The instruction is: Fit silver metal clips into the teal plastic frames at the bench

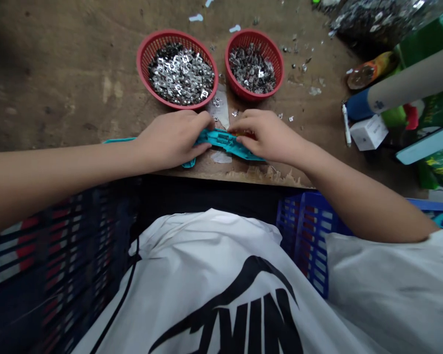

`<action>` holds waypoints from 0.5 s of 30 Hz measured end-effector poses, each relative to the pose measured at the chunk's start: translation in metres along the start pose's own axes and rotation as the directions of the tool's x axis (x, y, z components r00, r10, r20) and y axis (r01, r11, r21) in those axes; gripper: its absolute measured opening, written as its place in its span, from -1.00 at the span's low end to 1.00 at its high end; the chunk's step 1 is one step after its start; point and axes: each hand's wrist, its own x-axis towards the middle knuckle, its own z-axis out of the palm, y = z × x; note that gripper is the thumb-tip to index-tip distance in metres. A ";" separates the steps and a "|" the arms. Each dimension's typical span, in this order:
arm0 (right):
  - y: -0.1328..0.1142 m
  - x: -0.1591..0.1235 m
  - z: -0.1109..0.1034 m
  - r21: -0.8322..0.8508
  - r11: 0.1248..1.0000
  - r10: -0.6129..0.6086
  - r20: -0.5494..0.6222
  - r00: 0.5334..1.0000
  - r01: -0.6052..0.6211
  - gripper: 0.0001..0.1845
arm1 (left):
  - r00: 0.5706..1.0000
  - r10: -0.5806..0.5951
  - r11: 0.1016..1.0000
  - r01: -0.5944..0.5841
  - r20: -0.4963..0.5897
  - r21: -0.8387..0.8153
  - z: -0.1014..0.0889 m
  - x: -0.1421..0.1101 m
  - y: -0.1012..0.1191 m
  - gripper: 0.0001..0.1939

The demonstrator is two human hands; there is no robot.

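A long turquoise plastic part [223,139] with a ribbed slot in its middle lies across the front of the worktable, under both hands. My left hand [175,135] is closed around its left portion, thumb in front and fingers behind. My right hand [269,133] is bent over the right portion, its thumb against the turquoise plastic. Between its fingers shows a small orange piece [245,133], mostly hidden, so its kind is unclear. Just behind the hands stand a larger red basket [140,64] of shiny metal clips and a smaller red basket [280,66] of similar clips.
Loose clips [217,102] are scattered on the worn wooden table [77,98]. At the right are a white box [369,132], a white pen [346,125], a bottle [371,73] and a grey-blue tube [409,83]. Blue crates [306,231] flank my lap below the table edge.
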 end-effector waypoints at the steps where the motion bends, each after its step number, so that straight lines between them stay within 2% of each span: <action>1: -0.002 0.001 0.004 -0.010 1.000 0.000 0.001 1.000 0.000 -0.56 | 1.000 0.003 1.000 -0.003 -0.002 -0.003 -0.001 0.000 0.001 -0.54; 5: -0.012 0.002 0.008 -0.067 0.996 0.065 0.017 0.998 -0.063 -0.62 | 0.997 0.080 0.996 -0.080 0.009 -0.030 -0.003 0.000 0.001 -0.49; 8: -0.020 -0.001 0.007 -0.121 0.986 0.116 0.020 0.993 -0.113 -0.69 | 0.994 0.112 0.993 -0.112 0.010 -0.028 -0.004 0.001 0.000 -0.53; 15: -0.022 -0.007 0.016 -0.170 0.980 0.107 -0.014 0.994 -0.107 -0.70 | 0.985 0.109 0.981 -0.129 0.137 0.145 -0.013 0.009 0.005 -0.55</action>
